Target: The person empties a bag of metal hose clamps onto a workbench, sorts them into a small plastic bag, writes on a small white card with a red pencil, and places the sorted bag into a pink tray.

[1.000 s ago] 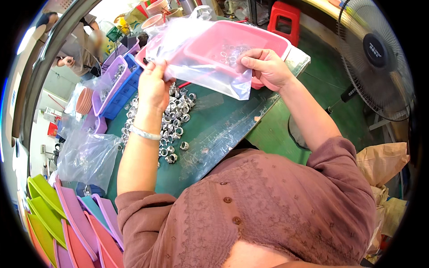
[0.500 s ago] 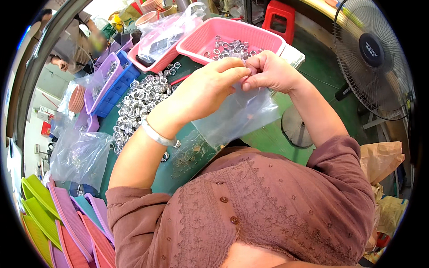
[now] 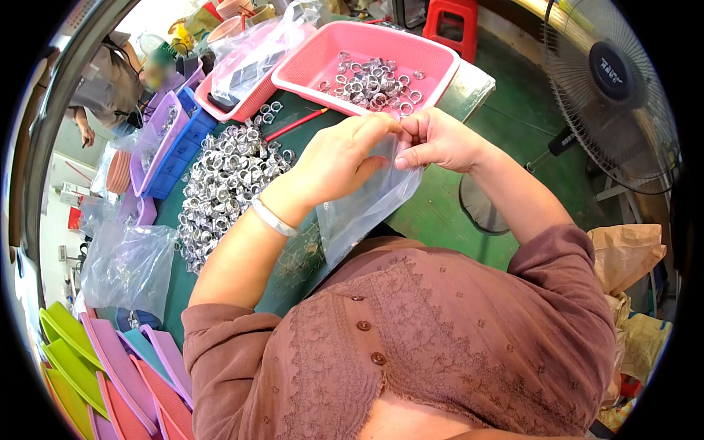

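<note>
A clear plastic bag point(image 3: 367, 202) hangs from my two hands, over the near edge of the green table. My right hand point(image 3: 436, 141) pinches its upper edge between thumb and curled fingers. Close beside it, my left hand point(image 3: 341, 158) has its fingers bent toward the same edge; the fingertips are partly hidden, and both hands meet at the bag's top. Just beyond them a pink basket point(image 3: 301, 70) holds silver rings point(image 3: 374, 82). A big heap of silver rings point(image 3: 231, 176) lies on the table, left of my left forearm.
A red pen-like stick point(image 3: 297, 125) lies between heap and basket. Blue point(image 3: 172, 165) and purple trays line the left side, near another plastic bag point(image 3: 128, 264). Colourful stacked baskets point(image 3: 110, 359) fill the lower left. A fan point(image 3: 612, 73) and red stool point(image 3: 451, 29) stand right; a person point(image 3: 106, 84) is far left.
Both hands have come slightly lower and the bag hangs narrower, turned more edge-on. More of the pink basket and its rings shows past my hands. The view has shifted a little.
</note>
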The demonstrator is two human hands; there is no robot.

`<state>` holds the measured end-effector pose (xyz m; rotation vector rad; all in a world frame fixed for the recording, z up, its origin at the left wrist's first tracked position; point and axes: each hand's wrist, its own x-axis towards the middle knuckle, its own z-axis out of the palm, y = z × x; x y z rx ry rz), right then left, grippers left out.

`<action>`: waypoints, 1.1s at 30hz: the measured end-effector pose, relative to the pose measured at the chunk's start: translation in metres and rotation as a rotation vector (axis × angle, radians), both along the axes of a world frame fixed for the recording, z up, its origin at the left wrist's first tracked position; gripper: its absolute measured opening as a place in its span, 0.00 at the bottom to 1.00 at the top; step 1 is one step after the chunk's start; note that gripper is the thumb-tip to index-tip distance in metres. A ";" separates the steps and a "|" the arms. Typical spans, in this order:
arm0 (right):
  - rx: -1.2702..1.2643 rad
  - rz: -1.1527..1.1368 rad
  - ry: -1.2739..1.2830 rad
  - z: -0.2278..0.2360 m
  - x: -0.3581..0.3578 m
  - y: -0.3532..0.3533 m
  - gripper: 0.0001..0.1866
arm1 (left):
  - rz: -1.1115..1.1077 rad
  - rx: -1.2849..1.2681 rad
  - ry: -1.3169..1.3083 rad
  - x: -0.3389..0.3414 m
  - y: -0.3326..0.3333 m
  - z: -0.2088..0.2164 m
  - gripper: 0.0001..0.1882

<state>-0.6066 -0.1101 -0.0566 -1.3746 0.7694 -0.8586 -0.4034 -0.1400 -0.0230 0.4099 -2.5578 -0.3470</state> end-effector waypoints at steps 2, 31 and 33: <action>0.023 0.001 -0.026 -0.001 0.002 -0.001 0.10 | -0.028 -0.012 0.017 0.000 -0.001 0.001 0.21; 0.352 -0.689 -0.077 -0.025 -0.052 -0.044 0.33 | 0.018 0.001 -0.164 0.024 0.007 0.007 0.09; 0.371 -0.764 -0.001 -0.024 -0.038 -0.057 0.28 | 0.079 -0.029 -0.153 0.019 0.002 0.004 0.09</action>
